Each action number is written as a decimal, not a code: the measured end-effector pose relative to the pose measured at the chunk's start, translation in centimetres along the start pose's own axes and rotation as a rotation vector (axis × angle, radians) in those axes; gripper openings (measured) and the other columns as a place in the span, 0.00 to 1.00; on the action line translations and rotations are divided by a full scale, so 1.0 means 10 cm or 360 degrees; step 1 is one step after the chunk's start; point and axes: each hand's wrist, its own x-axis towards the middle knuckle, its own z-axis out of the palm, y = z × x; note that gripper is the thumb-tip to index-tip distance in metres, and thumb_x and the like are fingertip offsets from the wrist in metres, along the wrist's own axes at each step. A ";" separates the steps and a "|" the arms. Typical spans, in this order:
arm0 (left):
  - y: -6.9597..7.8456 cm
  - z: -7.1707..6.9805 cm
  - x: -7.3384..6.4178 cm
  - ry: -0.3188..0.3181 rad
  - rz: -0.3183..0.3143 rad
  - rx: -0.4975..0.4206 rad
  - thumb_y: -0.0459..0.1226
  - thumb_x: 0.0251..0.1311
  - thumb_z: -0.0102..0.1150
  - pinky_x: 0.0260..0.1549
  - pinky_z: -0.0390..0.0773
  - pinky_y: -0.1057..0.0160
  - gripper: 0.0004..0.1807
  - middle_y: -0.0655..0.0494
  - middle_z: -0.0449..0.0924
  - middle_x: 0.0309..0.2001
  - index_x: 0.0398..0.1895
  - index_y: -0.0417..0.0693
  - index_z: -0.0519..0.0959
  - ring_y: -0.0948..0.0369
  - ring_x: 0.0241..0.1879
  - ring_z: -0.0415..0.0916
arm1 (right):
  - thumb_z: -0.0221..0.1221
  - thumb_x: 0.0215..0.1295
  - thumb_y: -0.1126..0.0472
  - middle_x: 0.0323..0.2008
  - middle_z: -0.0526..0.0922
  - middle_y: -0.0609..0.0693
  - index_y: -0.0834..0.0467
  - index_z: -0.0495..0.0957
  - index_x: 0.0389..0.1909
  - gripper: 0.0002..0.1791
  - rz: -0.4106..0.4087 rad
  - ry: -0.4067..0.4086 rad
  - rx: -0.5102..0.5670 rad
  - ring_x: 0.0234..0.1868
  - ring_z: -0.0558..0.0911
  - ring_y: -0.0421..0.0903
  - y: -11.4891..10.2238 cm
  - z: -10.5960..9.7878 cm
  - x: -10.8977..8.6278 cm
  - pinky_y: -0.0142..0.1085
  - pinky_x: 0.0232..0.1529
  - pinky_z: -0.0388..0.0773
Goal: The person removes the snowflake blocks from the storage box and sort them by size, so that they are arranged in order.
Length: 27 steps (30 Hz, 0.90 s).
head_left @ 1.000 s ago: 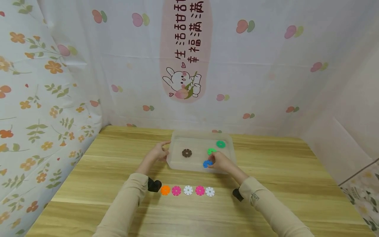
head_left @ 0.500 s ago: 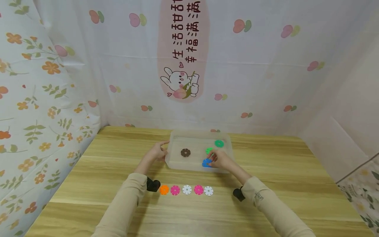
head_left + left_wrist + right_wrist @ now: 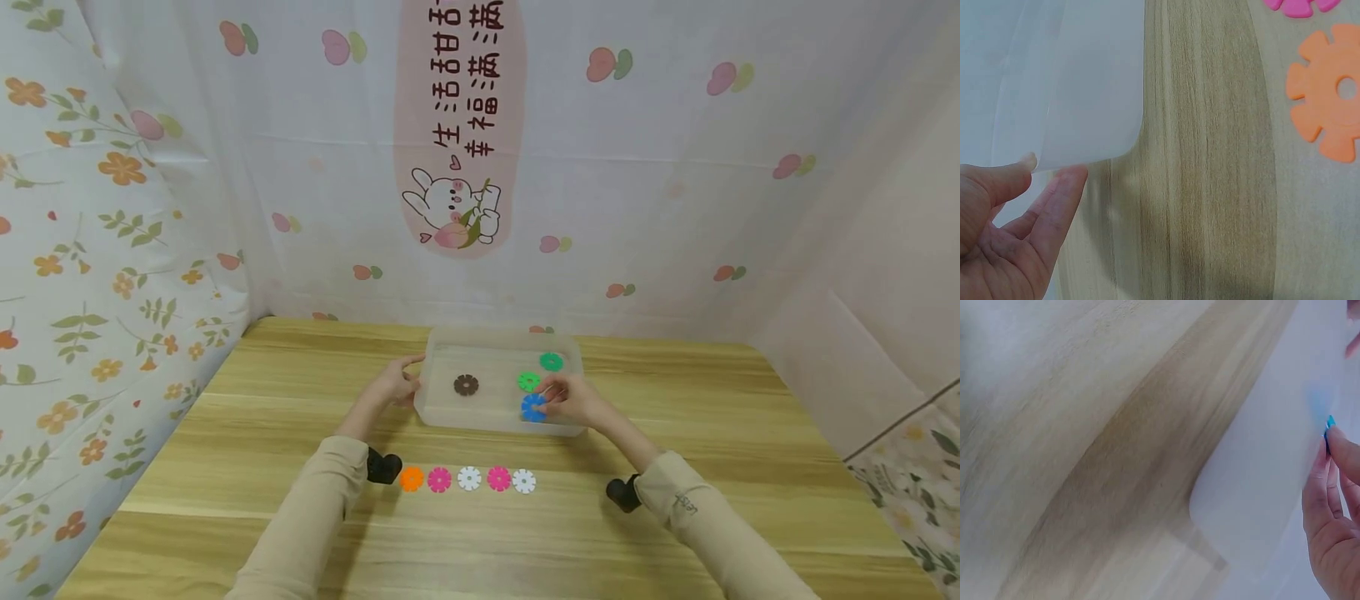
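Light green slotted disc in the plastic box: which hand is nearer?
Right. The right hand is beside the light green slotted disc; the left hand holds the left end of the plastic box.

A beige cloth left sleeve (image 3: 302, 517) shows toward seven o'clock, a matching right sleeve (image 3: 727, 537) with small dark lettering (image 3: 686, 502) toward four. A rounded black wrist camera (image 3: 384, 467) sits at the left's two o'clock edge, another black camera (image 3: 624, 494) at the right's ten.
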 end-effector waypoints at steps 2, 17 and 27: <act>0.00 0.00 0.00 0.0001 -0.0003 0.0002 0.27 0.64 0.45 0.36 0.82 0.57 0.30 0.34 0.71 0.52 0.69 0.49 0.54 0.47 0.41 0.79 | 0.62 0.54 0.70 0.32 0.79 0.58 0.67 0.76 0.40 0.12 0.0014 -0.0011 0.0031 0.32 0.77 0.44 -0.02 -0.04 -0.04 0.32 0.34 0.77; 0.02 -0.02 -0.01 -0.0005 0.0022 -0.0016 0.26 0.64 0.44 0.35 0.83 0.56 0.30 0.33 0.72 0.50 0.69 0.46 0.54 0.46 0.40 0.79 | 0.60 0.55 0.71 0.32 0.78 0.55 0.70 0.75 0.41 0.12 0.0040 -0.0181 0.0285 0.33 0.76 0.41 0.05 -0.13 -0.28 0.32 0.35 0.80; 0.01 -0.01 0.00 0.0003 0.0014 -0.0006 0.27 0.64 0.45 0.33 0.83 0.58 0.30 0.34 0.73 0.46 0.69 0.46 0.54 0.52 0.35 0.80 | 0.62 0.54 0.69 0.32 0.82 0.60 0.71 0.78 0.38 0.12 -0.0087 -0.0479 0.0254 0.32 0.78 0.39 0.11 -0.07 -0.47 0.27 0.33 0.78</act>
